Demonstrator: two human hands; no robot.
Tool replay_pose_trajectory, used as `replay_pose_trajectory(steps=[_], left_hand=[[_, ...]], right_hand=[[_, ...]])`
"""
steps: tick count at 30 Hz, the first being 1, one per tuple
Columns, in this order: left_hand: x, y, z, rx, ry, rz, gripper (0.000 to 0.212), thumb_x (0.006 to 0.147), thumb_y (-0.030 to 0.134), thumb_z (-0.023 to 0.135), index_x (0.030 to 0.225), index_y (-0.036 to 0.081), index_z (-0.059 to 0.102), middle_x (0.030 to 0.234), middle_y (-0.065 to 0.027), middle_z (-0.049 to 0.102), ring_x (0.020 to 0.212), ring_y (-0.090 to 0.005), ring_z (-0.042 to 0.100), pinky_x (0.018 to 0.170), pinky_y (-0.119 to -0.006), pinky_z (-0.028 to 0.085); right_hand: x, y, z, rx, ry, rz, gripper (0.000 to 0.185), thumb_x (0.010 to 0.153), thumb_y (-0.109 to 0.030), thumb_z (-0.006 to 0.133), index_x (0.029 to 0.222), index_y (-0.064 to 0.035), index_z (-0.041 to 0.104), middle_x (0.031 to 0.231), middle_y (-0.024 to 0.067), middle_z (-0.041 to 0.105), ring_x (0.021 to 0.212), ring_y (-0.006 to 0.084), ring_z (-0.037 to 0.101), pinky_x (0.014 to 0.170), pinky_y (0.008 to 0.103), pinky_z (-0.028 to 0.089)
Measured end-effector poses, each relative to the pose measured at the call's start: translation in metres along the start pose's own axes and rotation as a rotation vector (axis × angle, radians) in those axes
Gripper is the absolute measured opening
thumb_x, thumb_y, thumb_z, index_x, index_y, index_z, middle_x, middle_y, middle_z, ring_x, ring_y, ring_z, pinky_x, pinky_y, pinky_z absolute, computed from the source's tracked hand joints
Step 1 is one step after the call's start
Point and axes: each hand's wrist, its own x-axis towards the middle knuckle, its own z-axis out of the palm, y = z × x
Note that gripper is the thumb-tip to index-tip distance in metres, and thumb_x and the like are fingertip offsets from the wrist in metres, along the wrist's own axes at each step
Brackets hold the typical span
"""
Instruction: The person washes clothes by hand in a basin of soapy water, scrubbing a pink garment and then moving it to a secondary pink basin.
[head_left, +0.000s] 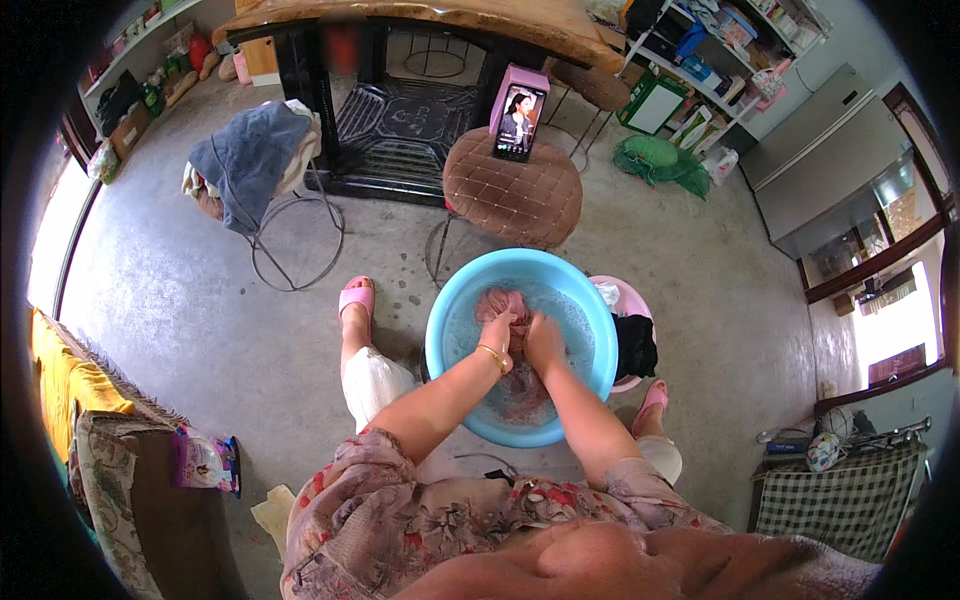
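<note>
A round light-blue plastic basin (437, 330) holds sudsy water and stands between my feet. Both hands are inside it on a wet pink cloth (499, 301), part of which is bunched above my fingers while the rest trails in the water below. My left hand (505, 330) grips the bunched part; a gold-coloured bangle is on that wrist. Close beside it on the right, my right hand (544, 337) is closed on the same cloth, its fingertips partly hidden. Right of the blue basin, a pink basin (643, 304) holds a black cloth (634, 346) and something whitish.
Beyond the basin stands a stool with a brown quilted cushion (517, 191), carrying a phone (517, 124) propped on a pink box. A cloth-draped stool (247, 161) is at the upper left, before a black-framed table (420, 15). Green net bags (660, 161) lie on the floor at right.
</note>
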Motion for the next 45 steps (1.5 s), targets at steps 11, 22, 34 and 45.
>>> replay_pose_trajectory(steps=[11, 22, 34, 45], left_hand=[[0.007, 0.01, -0.012, -0.222, -0.301, -0.073, 0.021, 0.079, 0.027, 0.045, 0.084, 0.011, 0.058, 0.082, -0.0054, 0.061, 0.075, -0.0213, 0.058, 0.068, -0.036, 0.046], [0.032, -0.005, -0.03, -0.051, -0.993, 0.294, 0.026, 0.08, 0.022, 0.04, 0.096, 0.007, 0.054, 0.098, -0.0107, 0.054, 0.095, -0.026, 0.048, 0.086, -0.04, 0.036], [-0.019, -0.003, 0.0, -0.222, -0.591, 0.057, 0.041, 0.085, 0.029, 0.043, 0.118, 0.005, 0.046, 0.117, -0.0085, 0.052, 0.108, -0.0249, 0.049, 0.096, -0.038, 0.035], [-0.018, 0.0, -0.002, -0.144, -0.402, -0.187, 0.045, 0.088, 0.045, 0.032, 0.118, 0.014, 0.046, 0.118, -0.0062, 0.048, 0.11, -0.0208, 0.043, 0.093, -0.036, 0.034]], right_hand=[[-0.016, -0.043, -0.038, 0.89, 0.067, 0.037, 0.007, 0.074, -0.004, 0.048, 0.076, 0.0007, 0.052, 0.065, 0.0092, 0.053, 0.061, 0.0164, 0.055, 0.054, 0.0289, 0.046], [-0.048, -0.107, -0.078, 0.861, -0.028, -0.183, 0.009, 0.073, -0.006, 0.047, 0.077, -0.0007, 0.052, 0.068, 0.0142, 0.056, 0.058, 0.0249, 0.056, 0.056, 0.0333, 0.045], [-0.01, -0.004, -0.087, 0.073, 0.038, 0.141, 0.035, 0.074, -0.007, 0.048, 0.109, -0.0024, 0.045, 0.102, 0.0226, 0.053, 0.096, 0.0381, 0.05, 0.084, 0.0437, 0.04], [-0.01, -0.002, -0.018, 0.142, -0.096, 0.01, 0.042, 0.081, -0.023, 0.05, 0.12, -0.0122, 0.042, 0.099, 0.0278, 0.051, 0.092, 0.0438, 0.048, 0.081, 0.0474, 0.04]])
